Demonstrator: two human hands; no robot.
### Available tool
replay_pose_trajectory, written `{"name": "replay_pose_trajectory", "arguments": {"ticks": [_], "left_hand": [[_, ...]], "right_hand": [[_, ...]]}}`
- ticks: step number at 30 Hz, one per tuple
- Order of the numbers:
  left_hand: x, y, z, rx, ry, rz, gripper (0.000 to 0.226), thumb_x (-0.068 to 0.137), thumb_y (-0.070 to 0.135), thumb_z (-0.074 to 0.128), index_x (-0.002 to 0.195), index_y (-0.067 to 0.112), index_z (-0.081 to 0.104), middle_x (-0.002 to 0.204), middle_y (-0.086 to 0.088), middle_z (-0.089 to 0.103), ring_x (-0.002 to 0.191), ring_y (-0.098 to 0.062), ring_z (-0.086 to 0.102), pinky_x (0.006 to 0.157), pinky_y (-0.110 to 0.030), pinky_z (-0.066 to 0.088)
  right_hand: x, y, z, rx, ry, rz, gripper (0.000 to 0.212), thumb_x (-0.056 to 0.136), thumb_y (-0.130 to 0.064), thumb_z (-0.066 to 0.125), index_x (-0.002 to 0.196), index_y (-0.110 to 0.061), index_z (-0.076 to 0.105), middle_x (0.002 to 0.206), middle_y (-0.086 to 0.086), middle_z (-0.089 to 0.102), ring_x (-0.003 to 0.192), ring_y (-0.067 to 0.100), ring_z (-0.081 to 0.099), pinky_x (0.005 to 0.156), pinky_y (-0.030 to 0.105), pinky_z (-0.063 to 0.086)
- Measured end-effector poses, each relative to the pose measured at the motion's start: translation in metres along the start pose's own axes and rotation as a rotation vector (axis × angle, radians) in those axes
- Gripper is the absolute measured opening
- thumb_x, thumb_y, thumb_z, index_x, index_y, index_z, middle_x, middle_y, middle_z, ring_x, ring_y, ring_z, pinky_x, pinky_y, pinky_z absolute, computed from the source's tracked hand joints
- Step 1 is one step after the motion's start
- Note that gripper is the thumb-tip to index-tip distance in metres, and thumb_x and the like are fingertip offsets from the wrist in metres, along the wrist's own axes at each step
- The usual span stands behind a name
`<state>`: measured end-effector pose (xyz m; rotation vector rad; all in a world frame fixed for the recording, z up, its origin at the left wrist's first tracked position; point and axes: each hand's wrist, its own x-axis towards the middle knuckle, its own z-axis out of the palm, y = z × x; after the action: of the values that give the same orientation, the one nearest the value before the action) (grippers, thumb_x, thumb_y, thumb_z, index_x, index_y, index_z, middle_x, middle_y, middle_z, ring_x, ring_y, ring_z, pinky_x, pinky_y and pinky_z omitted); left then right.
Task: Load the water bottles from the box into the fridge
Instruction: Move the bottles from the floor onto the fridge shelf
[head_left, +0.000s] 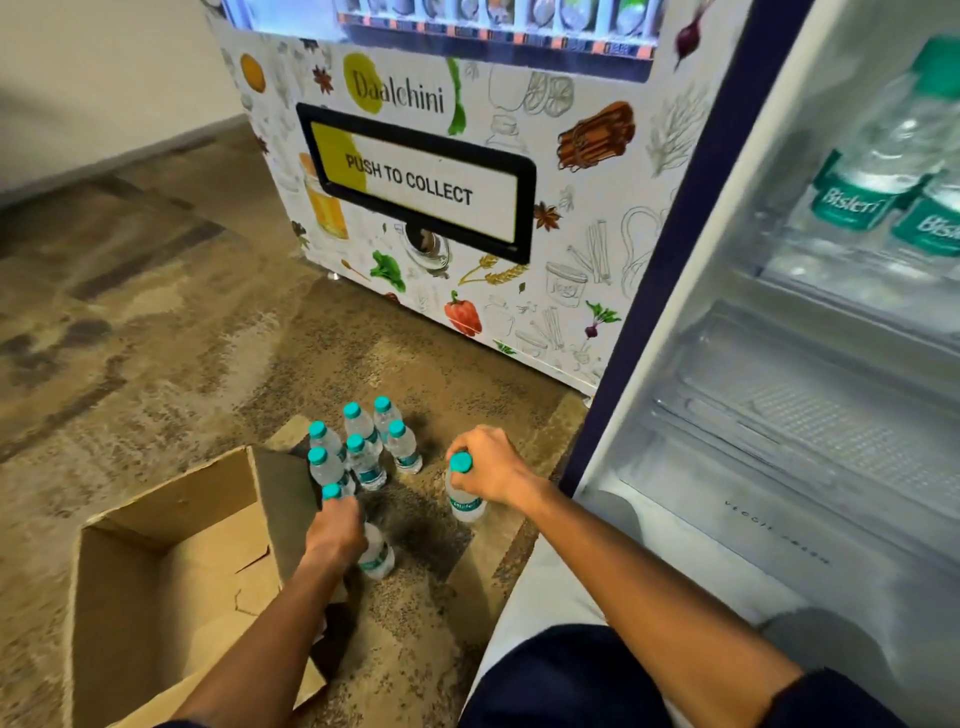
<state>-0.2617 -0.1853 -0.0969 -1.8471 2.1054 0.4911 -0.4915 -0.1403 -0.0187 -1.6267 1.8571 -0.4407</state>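
Several small clear water bottles with teal caps stand on the carpet in front of the open cardboard box. My left hand grips one bottle by its neck, beside the box's flap. My right hand grips the neck of another bottle a little to the right, close to the fridge. The fridge stands open on the right, with two larger bottles lying on its upper shelf. The lower shelves look bare.
A vending machine marked "PUSH TO COLLECT" stands behind the bottles. The fridge's dark edge rises between machine and shelves. Patterned carpet stretches to the left. My knee in dark cloth is at the bottom.
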Motion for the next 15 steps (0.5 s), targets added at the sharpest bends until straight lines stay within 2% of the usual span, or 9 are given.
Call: {"name": "replay_pose_trajectory", "arguments": {"ticks": [4,6,9,12,15], "left_hand": [[-0.005,0.020,-0.030,0.089,0.006,0.107,0.031,0.082,0.022,0.071,0.110,0.013,0.059,0.111,-0.008,0.059,0.098,-0.022,0.060,0.076,-0.031,0.052],[-0.007,0.032,-0.049,0.124,0.017,0.186,0.031,0.078,0.026,0.076,0.105,0.016,0.063,0.104,-0.003,0.063,0.090,-0.017,0.061,0.068,-0.029,0.053],[-0.016,0.053,-0.078,0.180,0.057,0.294,0.032,0.075,0.030,0.078,0.103,0.021,0.069,0.094,0.004,0.064,0.082,-0.013,0.059,0.055,-0.026,0.046],[-0.030,0.079,-0.109,0.236,0.129,0.365,0.037,0.071,0.038,0.079,0.103,0.022,0.068,0.090,0.003,0.065,0.078,-0.014,0.060,0.055,-0.026,0.045],[-0.049,0.108,-0.141,0.270,0.144,0.455,0.040,0.071,0.044,0.079,0.106,0.027,0.069,0.101,0.005,0.069,0.083,-0.013,0.061,0.062,-0.027,0.050]], "right_hand": [[-0.013,-0.007,-0.024,0.009,0.039,-0.023,0.033,0.079,-0.014,0.078,0.111,-0.015,0.070,0.121,0.006,0.058,0.110,0.020,0.056,0.090,0.031,0.050],[-0.019,-0.008,-0.034,0.012,0.046,-0.026,0.032,0.076,-0.013,0.080,0.107,-0.018,0.070,0.121,0.005,0.057,0.110,0.019,0.055,0.089,0.030,0.050],[-0.031,-0.006,-0.053,0.016,0.078,-0.048,0.033,0.072,-0.009,0.082,0.098,-0.023,0.068,0.119,0.003,0.057,0.109,0.019,0.056,0.087,0.030,0.051],[-0.048,-0.004,-0.078,0.037,0.119,-0.075,0.031,0.073,-0.008,0.082,0.098,-0.021,0.069,0.114,0.001,0.060,0.103,0.016,0.058,0.084,0.027,0.052],[-0.068,-0.004,-0.109,0.039,0.162,-0.106,0.033,0.074,-0.010,0.082,0.104,-0.017,0.071,0.111,0.001,0.065,0.099,0.014,0.060,0.084,0.028,0.055]]}}
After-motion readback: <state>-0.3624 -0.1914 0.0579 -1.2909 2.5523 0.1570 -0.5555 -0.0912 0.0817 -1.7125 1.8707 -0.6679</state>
